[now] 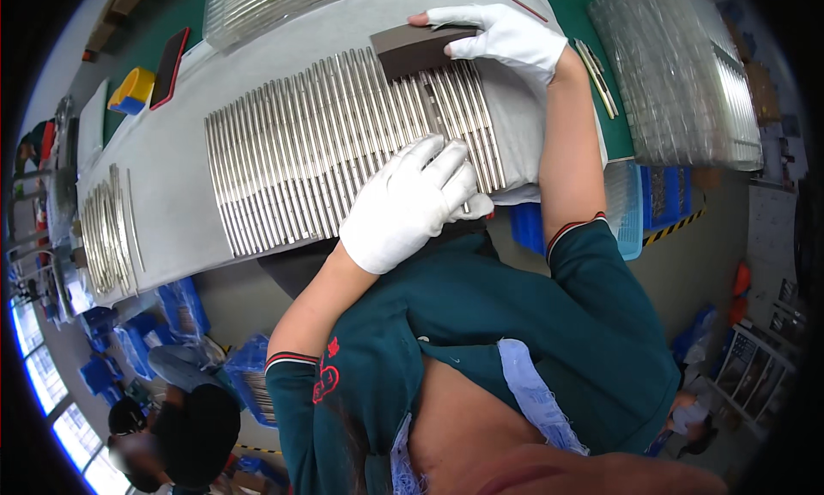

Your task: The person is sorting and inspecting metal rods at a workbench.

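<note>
On grey tabletop: many metal rods in one row; left hand flat, open; right hand gripping one brown block.

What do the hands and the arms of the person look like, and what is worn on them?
Both the left hand and the right hand wear plain white fabric gloves that end at the wrist. The forearms are bare. The short sleeves are dark green, each with a cuff striped in red and white. A red emblem sits on the left sleeve.
</note>
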`<control>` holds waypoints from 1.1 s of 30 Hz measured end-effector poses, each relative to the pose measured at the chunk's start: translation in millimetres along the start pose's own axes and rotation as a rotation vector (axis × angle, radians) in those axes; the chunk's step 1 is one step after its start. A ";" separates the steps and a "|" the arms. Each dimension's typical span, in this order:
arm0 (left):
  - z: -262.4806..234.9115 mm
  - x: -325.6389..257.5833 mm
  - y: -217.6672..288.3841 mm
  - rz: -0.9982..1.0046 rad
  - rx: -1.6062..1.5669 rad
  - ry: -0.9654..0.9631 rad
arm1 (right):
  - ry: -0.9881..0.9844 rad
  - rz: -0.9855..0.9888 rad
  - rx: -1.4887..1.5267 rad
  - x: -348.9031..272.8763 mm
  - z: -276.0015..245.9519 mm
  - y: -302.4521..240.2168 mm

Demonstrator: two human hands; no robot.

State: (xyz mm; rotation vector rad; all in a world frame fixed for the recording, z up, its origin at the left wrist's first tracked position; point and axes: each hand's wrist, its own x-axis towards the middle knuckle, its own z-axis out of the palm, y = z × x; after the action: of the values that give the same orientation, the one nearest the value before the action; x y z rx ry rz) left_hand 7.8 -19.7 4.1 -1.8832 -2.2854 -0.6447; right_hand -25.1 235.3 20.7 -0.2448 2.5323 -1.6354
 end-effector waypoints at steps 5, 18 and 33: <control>-9.7 6.8 -0.9 0.011 -0.021 -0.024 | -0.004 0.014 -0.010 -6.4 -14.9 -0.1; 7.1 -3.6 -3.6 0.025 -0.047 0.022 | 0.044 0.062 0.066 -17.8 -22.7 9.8; 23.6 -7.3 9.3 -0.110 -0.044 -0.048 | 0.995 -0.233 1.513 30.3 -35.0 82.8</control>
State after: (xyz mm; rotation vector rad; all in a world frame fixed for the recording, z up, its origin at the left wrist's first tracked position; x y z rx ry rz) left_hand 22.6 -15.8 -17.3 -1.8213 -2.4387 -0.6753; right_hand -67.3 294.0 -40.7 0.5539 0.7015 -3.6998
